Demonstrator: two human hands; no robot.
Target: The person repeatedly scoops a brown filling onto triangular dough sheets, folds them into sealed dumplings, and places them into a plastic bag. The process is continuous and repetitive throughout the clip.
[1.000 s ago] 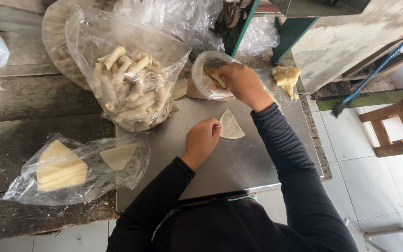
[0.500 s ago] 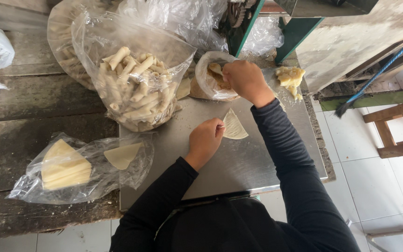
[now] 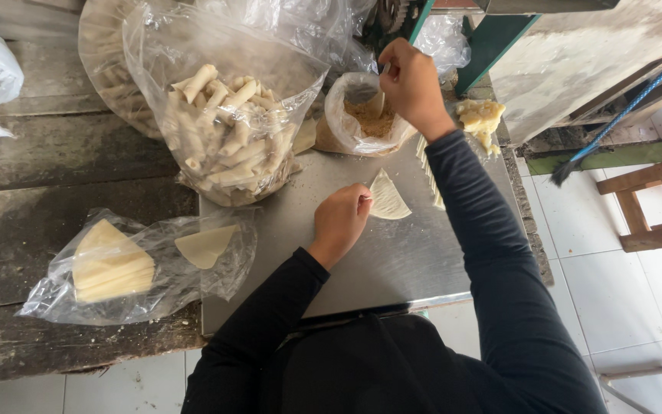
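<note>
At your nine o'clock a clear flat bag (image 3: 139,268) holds stacked triangular wrappers (image 3: 109,268). At eleven, a big clear bag (image 3: 224,115) is packed with pale rolled pastries (image 3: 227,138). Your left hand (image 3: 340,221) is curled, fingertips pinching the edge of the wrapper (image 3: 388,199), a thin cream triangle lying flat on the steel tray (image 3: 392,261). At twelve, a small bag (image 3: 362,115) holds brown crumbly filling (image 3: 369,121); your right hand (image 3: 411,80) hovers over it, fingers pressed together.
</note>
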